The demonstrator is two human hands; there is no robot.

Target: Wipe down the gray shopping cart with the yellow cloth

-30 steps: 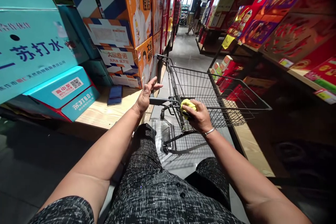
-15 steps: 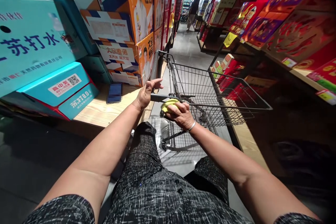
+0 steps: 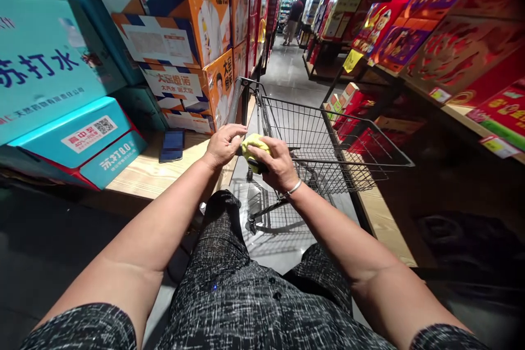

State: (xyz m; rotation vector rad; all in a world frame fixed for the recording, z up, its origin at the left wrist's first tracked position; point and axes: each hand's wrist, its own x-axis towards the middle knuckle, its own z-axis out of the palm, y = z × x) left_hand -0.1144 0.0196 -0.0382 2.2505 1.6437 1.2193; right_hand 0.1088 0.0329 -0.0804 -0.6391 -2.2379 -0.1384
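Observation:
My right hand [image 3: 279, 164] is closed on a bunched yellow-green cloth [image 3: 255, 145], pressed over the push handle of a wire shopping cart [image 3: 315, 120]. A dark piece of the handle shows just under the cloth; most of the bar is hidden. Left of the cloth, my left hand [image 3: 223, 145] is beside the handle's left end, its fingers stretched out toward the cloth and its thumb apart. Whether it touches the bar I cannot tell. The cart's basket points away to the right, with no goods visible in it.
A phone [image 3: 171, 146] lies on the wooden shelf [image 3: 141, 175] at left, beside turquoise cartons [image 3: 82, 142] and stacked orange-and-white cartons [image 3: 176, 82]. Red gift boxes [image 3: 414, 27] fill the right shelves. A person [image 3: 294, 16] stands far down the aisle.
The cloth in my right hand has shifted slightly left and up along the handle. My left hand's fingers have drawn closer to it. The view has turned slightly right.

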